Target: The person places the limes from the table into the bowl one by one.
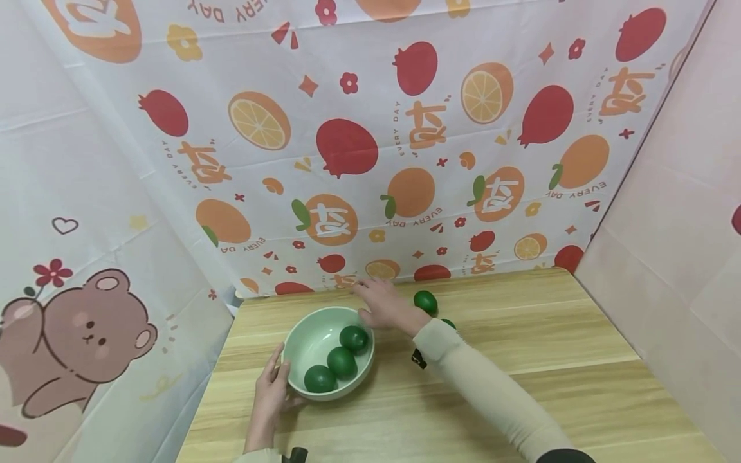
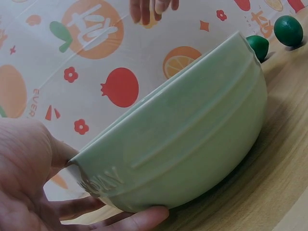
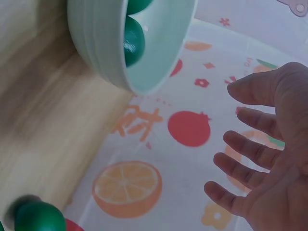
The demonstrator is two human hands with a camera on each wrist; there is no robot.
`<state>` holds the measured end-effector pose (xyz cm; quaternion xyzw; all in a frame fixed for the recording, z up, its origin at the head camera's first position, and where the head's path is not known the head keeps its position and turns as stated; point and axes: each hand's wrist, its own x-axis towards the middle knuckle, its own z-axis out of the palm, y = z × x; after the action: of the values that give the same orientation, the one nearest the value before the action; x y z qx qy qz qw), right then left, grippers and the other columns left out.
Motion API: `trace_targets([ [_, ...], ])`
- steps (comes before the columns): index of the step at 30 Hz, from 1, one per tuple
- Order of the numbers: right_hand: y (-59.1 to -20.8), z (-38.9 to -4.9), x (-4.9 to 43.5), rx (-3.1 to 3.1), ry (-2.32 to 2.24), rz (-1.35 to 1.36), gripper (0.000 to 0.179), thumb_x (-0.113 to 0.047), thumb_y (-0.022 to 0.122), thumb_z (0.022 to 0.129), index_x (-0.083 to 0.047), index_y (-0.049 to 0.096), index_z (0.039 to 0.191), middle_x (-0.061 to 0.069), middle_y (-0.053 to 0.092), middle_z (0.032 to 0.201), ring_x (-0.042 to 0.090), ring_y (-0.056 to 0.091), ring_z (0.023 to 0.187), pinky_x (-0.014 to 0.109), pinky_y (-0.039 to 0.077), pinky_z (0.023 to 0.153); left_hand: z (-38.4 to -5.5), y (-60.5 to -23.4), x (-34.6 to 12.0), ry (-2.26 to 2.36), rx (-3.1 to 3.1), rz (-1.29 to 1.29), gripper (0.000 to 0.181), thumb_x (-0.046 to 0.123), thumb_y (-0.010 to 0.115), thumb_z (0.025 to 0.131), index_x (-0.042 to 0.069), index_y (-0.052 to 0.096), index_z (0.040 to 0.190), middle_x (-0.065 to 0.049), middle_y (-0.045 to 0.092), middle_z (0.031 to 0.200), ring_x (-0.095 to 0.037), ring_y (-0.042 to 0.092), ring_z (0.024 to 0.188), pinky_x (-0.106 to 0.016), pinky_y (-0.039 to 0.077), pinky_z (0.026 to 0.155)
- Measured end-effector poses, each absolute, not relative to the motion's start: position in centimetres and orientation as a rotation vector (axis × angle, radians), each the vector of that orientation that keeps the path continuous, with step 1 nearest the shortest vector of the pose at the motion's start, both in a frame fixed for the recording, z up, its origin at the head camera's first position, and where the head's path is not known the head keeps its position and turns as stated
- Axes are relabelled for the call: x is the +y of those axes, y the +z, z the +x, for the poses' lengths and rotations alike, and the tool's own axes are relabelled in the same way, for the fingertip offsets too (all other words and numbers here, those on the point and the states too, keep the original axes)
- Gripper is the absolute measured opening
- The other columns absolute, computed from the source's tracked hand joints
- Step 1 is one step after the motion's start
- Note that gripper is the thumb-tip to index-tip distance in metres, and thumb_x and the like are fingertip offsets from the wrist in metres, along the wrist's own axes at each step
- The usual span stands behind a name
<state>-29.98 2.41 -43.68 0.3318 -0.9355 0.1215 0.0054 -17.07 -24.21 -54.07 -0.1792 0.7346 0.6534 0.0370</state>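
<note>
Two green fruits (image 1: 425, 301) outside bowl (image 1: 305, 349); right sleeve (image 1: 492, 393) partly hides one.

Left hand (image 1: 272, 387) gripping, right hand (image 1: 386, 306) spread

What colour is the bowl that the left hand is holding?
The bowl is pale green, showing best in the left wrist view.

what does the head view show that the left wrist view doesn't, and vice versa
Only the head view: three green fruits inside the pale green bowl, and the bear print. Only the left wrist view: raised lettering on the bowl's outer wall. Both: the bowl, the left hand holding it, at least part of the right hand, and two loose green fruits on the wooden table.
</note>
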Motion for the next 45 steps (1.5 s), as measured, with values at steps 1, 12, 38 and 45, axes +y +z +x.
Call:
trace_targets([
  [1, -43.4, -30.0, 2.7, -2.922, 0.388, 1.032, 0.052, -0.025, 0.063, 0.098, -0.020, 0.050, 0.148, 0.007, 0.050, 0.155, 0.032, 0.044, 0.146, 0.059, 0.040, 0.126, -17.1, -54.1, -24.2, 2.004, 2.255, -0.553, 0.058, 0.037, 0.035, 0.111, 0.036, 0.010, 0.163, -0.033, 0.021, 0.163, -0.058, 0.034, 0.144, -0.049, 0.069, 0.086],
  [12, -41.1, -30.3, 5.7, -2.800, 0.541, 1.007, 0.051, -0.017, 0.068, 0.093, -0.012, 0.055, 0.143, 0.009, 0.054, 0.150, 0.030, 0.048, 0.141, 0.055, 0.048, 0.119, -17.2, -54.1, -24.2, 1.988, 2.261, -0.547, 0.059, 0.036, 0.035, 0.111, 0.036, 0.008, 0.163, -0.034, 0.020, 0.163, -0.060, 0.032, 0.143, -0.050, 0.069, 0.086],
  [38, -41.7, -31.5, 13.6, -2.766, 0.638, 0.807, 0.048, -0.015, 0.068, 0.094, -0.010, 0.057, 0.141, 0.014, 0.058, 0.145, 0.034, 0.054, 0.136, 0.053, 0.051, 0.118, -17.3, -54.2, -24.2, 2.022, 2.226, -0.550, 0.059, 0.036, 0.036, 0.111, 0.038, 0.008, 0.163, -0.034, 0.016, 0.164, -0.060, 0.032, 0.144, -0.050, 0.068, 0.087],
  [45, -42.7, -31.1, 15.6, -2.838, 0.648, 0.752, 0.052, -0.014, 0.068, 0.091, -0.011, 0.056, 0.142, 0.015, 0.054, 0.150, 0.037, 0.049, 0.139, 0.058, 0.048, 0.119, -17.3, -54.3, -24.3, 2.021, 2.226, -0.554, 0.059, 0.037, 0.036, 0.111, 0.037, 0.008, 0.163, -0.034, 0.018, 0.163, -0.060, 0.032, 0.144, -0.049, 0.069, 0.087],
])
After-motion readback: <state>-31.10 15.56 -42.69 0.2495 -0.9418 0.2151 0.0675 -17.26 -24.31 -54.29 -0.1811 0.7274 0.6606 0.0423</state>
